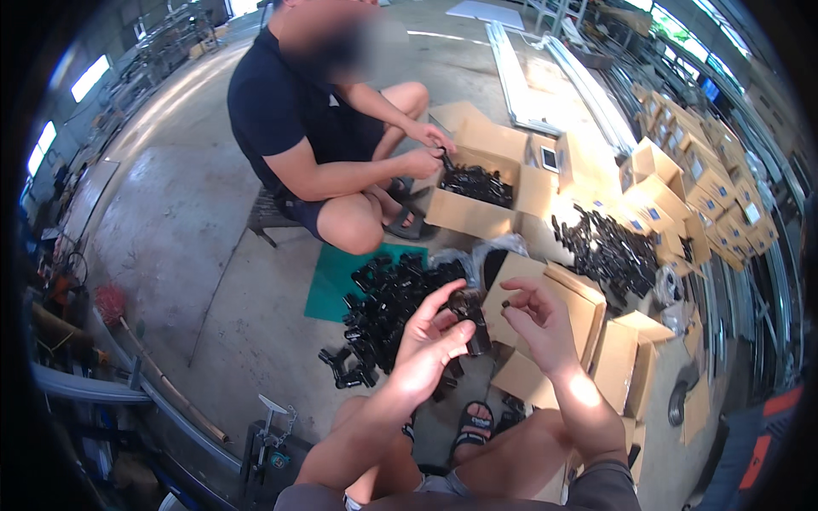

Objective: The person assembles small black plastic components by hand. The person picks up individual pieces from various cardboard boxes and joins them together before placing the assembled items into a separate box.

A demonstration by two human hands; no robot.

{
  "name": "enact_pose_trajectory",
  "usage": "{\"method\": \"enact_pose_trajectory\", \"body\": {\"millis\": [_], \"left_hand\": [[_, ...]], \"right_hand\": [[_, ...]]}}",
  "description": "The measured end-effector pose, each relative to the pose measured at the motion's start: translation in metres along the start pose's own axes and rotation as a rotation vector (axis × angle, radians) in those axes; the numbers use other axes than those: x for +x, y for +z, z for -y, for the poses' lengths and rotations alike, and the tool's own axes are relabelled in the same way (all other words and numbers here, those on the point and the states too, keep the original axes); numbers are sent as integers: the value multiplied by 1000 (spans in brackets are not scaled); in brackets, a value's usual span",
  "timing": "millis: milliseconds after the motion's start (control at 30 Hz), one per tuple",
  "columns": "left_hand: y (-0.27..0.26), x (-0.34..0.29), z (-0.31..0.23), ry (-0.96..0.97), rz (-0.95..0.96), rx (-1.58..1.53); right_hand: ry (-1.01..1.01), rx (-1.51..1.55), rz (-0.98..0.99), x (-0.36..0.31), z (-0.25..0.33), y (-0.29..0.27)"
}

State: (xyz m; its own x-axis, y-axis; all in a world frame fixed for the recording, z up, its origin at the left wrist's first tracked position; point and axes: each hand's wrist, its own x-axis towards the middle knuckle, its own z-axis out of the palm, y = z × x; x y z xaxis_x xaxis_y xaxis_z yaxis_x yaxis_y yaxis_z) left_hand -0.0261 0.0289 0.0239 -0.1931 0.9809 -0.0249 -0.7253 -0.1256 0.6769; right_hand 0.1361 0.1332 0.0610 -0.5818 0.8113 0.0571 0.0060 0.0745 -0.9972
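My left hand (429,343) is wrapped round a black tubular fitting (477,334), held up in front of my knees with its short round end pointing down. Just right of it, apart from the fitting, my right hand (540,325) pinches a small dark piece (506,304) between thumb and fingertip. That piece is too small to name. Below and left of my hands, a heap of similar black fittings (383,298) lies partly on a green mat (326,285). My left hand hides part of the heap.
Opposite me a seated person (294,128) handles a black part over an open cardboard box (464,220) of black parts. Another black pile (609,255) lies right, before stacked cartons (711,170). Open cartons (615,362) stand by my right arm. A metal stand (268,430) is front left.
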Motion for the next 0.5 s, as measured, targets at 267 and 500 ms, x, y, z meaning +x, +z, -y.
{"method": "enact_pose_trajectory", "body": {"millis": [267, 500], "left_hand": [[14, -15, 2, 65, 158, -98], [14, -9, 10, 179, 124, -1]], "right_hand": [[-282, 18, -291, -50, 22, 37], [-574, -313, -373, -45, 3, 33]]}}
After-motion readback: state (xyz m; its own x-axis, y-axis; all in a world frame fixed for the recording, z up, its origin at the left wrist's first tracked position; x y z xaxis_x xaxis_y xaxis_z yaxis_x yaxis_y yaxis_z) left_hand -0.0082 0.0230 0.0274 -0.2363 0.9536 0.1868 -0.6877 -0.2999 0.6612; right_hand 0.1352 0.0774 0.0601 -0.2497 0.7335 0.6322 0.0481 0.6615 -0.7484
